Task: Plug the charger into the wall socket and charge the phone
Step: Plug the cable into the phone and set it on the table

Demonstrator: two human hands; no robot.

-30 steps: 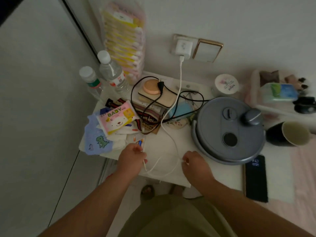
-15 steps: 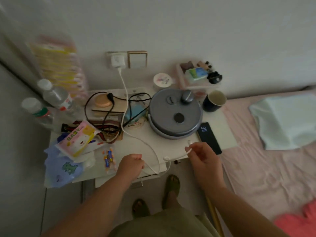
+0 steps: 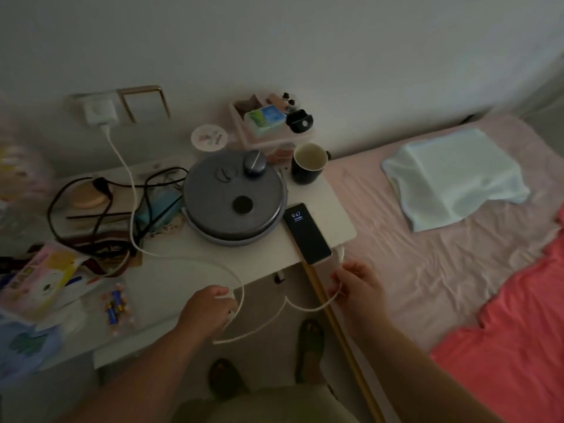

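The white charger [image 3: 100,110], a small rounded block, sits plugged into the wall socket [image 3: 80,102] above the white bedside table [image 3: 332,206]. Its smooth white cable [image 3: 126,175] drops from the block, crosses the tabletop and loops off the front edge. The left hand [image 3: 207,311] is closed around the slack loop there. The right hand [image 3: 357,288] pinches the cable close to its end, with the connector tip [image 3: 341,253] sticking up just beside the bottom corner of the phone [image 3: 306,232], not inserted. The phone is a flat black slab, lying face up at the table's front right corner, its screen lit with a clock. Touching its upper edge is a round grey domed lid [image 3: 233,193] with a knob. Behind stands a dark mug [image 3: 308,163]. To the right lies a bed with a wrinkled pink sheet [image 3: 427,264].
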